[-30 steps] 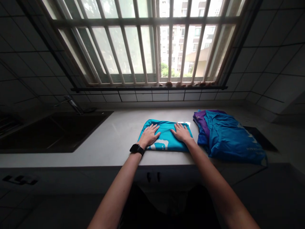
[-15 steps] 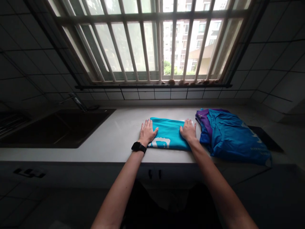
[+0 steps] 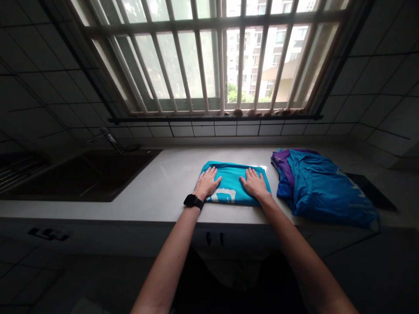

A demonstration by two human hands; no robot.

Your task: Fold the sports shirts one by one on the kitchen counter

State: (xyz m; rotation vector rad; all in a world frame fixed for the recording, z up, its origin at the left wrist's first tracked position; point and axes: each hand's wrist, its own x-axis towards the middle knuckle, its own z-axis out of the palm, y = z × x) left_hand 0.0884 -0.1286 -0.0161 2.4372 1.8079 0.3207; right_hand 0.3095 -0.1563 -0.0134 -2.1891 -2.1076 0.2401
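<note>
Garment (image 3: pixel 231 176) lies folded on worktop (image 3: pixel 157 192) beneath left hand (image 3: pixel 207 182) and right hand (image 3: pixel 255 182)

The folded garment is turquoise and roughly rectangular, set near the front edge of the pale worktop, with a white print (image 3: pixel 225 190) showing on the side toward the person, between the two wrists. Its far edge has a slight crease or lip, and its right end comes close to the neighbouring pile without reaching it.

Both hands rest palm down on the cloth, one toward each end. The left hand is open, its fingers extended toward the window and its thumb pointing inward; it grasps nothing. The right hand mirrors it, open and flat, its thumb also turned to the middle, with no hold on the fabric. Bare turquoise cloth shows between the two thumbs. A black wristwatch (image 3: pixel 194 200) sits on the left wrist.

Right of the folded garment is a loose pile of clothing: a rumpled blue garment (image 3: pixel 322 183) with pale lettering on top, and a purple garment (image 3: pixel 285 165) showing at its left side. The blue fabric droops at the front edge of the worktop. A dark flat panel (image 3: pixel 376 192) shows from behind the pile.

To the left, well apart from the hands, a dark sink (image 3: pixel 81 174) is set into the worktop, with a faucet (image 3: pixel 111 139) at its back. A barred window (image 3: pixel 186 61) fills the wall ahead.
</note>
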